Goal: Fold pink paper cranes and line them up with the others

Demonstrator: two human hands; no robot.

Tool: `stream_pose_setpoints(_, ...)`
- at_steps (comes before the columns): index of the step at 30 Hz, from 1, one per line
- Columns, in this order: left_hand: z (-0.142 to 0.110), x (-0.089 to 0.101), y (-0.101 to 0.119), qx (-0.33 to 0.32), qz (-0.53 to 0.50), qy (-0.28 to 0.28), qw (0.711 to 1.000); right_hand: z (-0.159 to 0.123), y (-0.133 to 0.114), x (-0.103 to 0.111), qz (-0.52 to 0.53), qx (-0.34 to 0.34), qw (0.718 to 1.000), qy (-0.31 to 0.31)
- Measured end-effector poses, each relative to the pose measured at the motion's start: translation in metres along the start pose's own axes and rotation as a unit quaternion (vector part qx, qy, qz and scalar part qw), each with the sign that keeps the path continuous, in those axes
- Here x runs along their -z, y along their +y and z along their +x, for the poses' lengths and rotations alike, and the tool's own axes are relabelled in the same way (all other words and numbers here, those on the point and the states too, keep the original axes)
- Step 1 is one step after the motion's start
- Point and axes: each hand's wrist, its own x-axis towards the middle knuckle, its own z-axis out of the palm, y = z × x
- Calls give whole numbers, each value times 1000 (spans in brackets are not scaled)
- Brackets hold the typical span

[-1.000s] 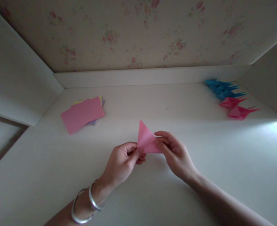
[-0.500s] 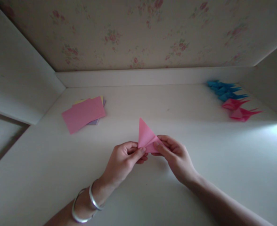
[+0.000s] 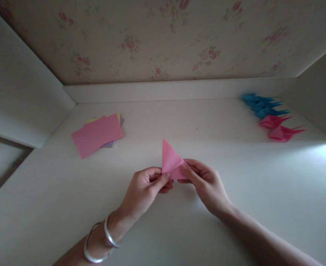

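Note:
A pink sheet of origami paper (image 3: 170, 159), folded into a triangle with a crease running across it, is held above the white table at the centre. My left hand (image 3: 146, 188) pinches its lower left corner, thumb on top and fingers curled beneath. On the right side, my right hand (image 3: 204, 181) grips the paper between thumb and fingers, covering its right corner. One point of the triangle stands up away from me. The fingertips under the paper are partly hidden.
Stacked pink, yellow and purple paper (image 3: 98, 135) lies at the left on the white table (image 3: 163, 229). Several blue folded paper figures (image 3: 265, 105) and two pink ones (image 3: 283, 133) sit at the back right. A flowered wall (image 3: 141, 40) rises behind.
The hands and folded paper keep nearly the same pose. The whole view has shifted very slightly.

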Motion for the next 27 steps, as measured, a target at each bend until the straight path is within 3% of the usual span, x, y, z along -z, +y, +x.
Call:
stream_pose_setpoints(13, -5, -2, 2, -37, 26, -37, 998, 1, -2, 0, -13, 6, 1000, 21)
stream_pose_setpoints(20, -4, 0, 1, -4, 40, -22, 999, -1, -1, -1, -36, 17, 999, 23)
stream_pose_setpoints(27, -9, -1, 6, -34, 82, -13, 996, -2, -1, -1, -19, 12, 1000, 16)
